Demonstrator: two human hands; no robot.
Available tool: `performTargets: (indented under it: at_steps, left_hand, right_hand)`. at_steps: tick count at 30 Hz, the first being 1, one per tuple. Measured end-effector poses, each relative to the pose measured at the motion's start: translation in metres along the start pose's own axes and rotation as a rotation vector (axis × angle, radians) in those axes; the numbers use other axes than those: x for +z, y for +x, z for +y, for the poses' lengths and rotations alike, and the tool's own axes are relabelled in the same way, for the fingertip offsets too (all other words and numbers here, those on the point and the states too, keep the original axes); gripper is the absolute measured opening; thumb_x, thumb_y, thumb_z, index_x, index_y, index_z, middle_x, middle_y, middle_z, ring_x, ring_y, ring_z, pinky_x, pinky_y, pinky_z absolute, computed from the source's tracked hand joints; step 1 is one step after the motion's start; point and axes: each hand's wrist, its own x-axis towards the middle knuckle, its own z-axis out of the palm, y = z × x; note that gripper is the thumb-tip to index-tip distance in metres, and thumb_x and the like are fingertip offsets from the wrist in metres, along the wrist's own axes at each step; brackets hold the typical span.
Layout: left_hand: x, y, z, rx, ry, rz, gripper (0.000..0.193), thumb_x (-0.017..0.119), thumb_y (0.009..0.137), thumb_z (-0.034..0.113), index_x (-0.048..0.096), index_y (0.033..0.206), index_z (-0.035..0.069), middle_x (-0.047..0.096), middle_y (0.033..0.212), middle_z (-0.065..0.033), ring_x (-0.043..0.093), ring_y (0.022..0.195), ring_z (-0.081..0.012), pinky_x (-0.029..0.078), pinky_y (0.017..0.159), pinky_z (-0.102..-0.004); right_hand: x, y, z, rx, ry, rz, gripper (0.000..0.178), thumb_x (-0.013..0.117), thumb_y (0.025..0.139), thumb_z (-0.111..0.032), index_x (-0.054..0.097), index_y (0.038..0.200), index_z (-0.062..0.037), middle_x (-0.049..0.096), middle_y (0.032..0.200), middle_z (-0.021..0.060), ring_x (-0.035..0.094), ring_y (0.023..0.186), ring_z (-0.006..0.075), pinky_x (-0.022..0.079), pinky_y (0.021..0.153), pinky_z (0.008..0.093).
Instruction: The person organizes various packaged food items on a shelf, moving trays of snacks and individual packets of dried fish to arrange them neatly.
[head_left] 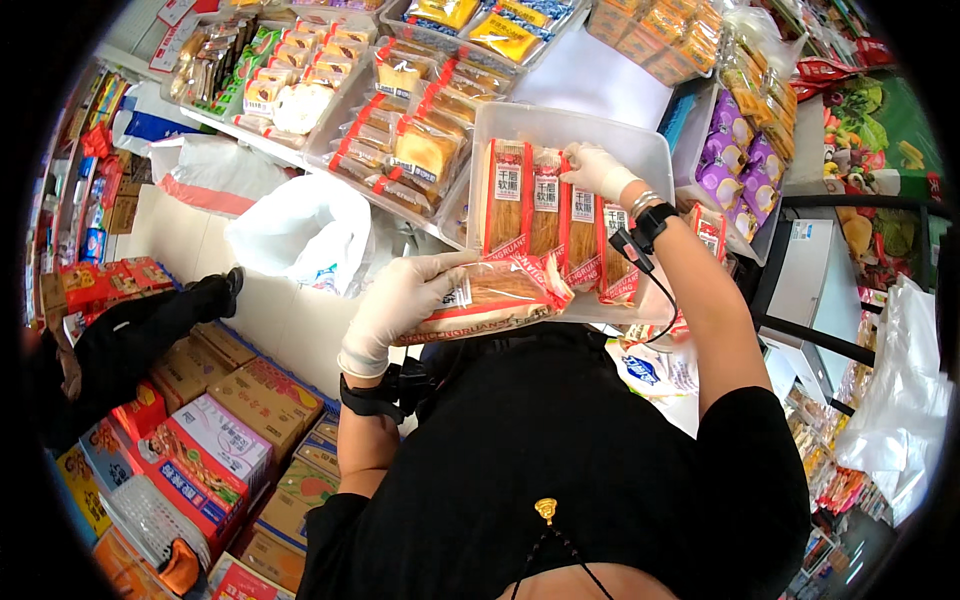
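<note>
My left hand (398, 303), in a white glove, is closed round one end of a bread packet (490, 292) with clear film and red edging. That packet lies tilted above the near rim of a translucent plastic bin (575, 118). Inside the bin, several similar long packets stand side by side in a row, among them a red-edged bread packet (502, 205) at the left. My right hand (600, 172), also gloved, has its fingers bent at the far end of another bread packet (583, 232) in the row. Its fingertips are partly hidden against the film.
Bins of wrapped bread (420, 150) adjoin on the left, purple packets (728, 145) on the right. A white plastic bag (305, 235) lies on the left, near stacked cartons (265, 405). Another person's dark-clad leg (130, 330) reaches in there. A black metal frame (815, 340) stands at right.
</note>
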Motion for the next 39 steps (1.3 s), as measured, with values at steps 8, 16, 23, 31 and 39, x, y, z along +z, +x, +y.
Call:
performTargets:
  at_steps: [8,16,23,31,39]
  left_hand:
    - [-0.026,0.018,-0.009,0.111,0.033,-0.086,0.026,0.056,0.090,0.017,0.063,0.111,0.003,0.068,0.087,-0.0128,0.060,0.073,-0.0107,0.048,0.071,-0.0264]
    - [-0.041,0.023,-0.014,0.195,0.117,-0.020,0.022,0.055,0.090,0.016,0.065,0.106,0.004,0.068,0.085,-0.0122,0.061,0.072,-0.0129,0.048,0.070,-0.0274]
    - [-0.043,0.010,-0.016,0.100,-0.008,-0.022,0.025,0.057,0.086,0.015,0.064,0.107,0.003,0.065,0.091,-0.0186,0.064,0.084,-0.0289,0.048,0.075,-0.0324]
    - [-0.043,0.010,-0.016,0.202,0.080,-0.004,0.022,0.057,0.088,0.010,0.065,0.107,0.003,0.067,0.083,-0.0115,0.058,0.072,-0.0103,0.047,0.070,-0.0259]
    - [-0.041,0.012,-0.021,0.274,0.052,-0.014,0.023,0.057,0.087,0.014,0.064,0.106,0.003,0.065,0.090,-0.0183,0.064,0.080,-0.0269,0.048,0.073,-0.0309]
  right_hand:
    - [-0.022,-0.022,0.002,0.193,-0.033,0.047,0.037,0.058,0.083,-0.022,0.058,0.117,-0.0106,0.060,0.111,0.0193,0.059,0.101,0.0300,0.046,0.088,0.0387]
    - [0.002,-0.017,0.000,0.095,-0.093,-0.014,0.057,0.068,0.076,-0.015,0.047,0.128,-0.0069,0.062,0.105,0.0184,0.059,0.099,0.0320,0.046,0.089,0.0368]
    - [-0.022,-0.046,-0.013,0.158,0.403,0.049,0.044,0.070,0.077,-0.007,0.055,0.118,-0.0047,0.064,0.106,0.0120,0.060,0.101,0.0192,0.048,0.086,0.0296]
    - [-0.016,-0.063,0.008,-0.014,0.606,0.180,0.026,0.068,0.079,-0.004,0.056,0.102,-0.0035,0.060,0.110,0.0082,0.056,0.103,0.0150,0.047,0.087,0.0288]
    - [-0.058,-0.080,-0.012,0.116,0.923,-0.012,0.051,0.067,0.081,-0.006,0.050,0.128,-0.0049,0.060,0.115,0.0078,0.056,0.102,0.0130,0.047,0.088,0.0274]
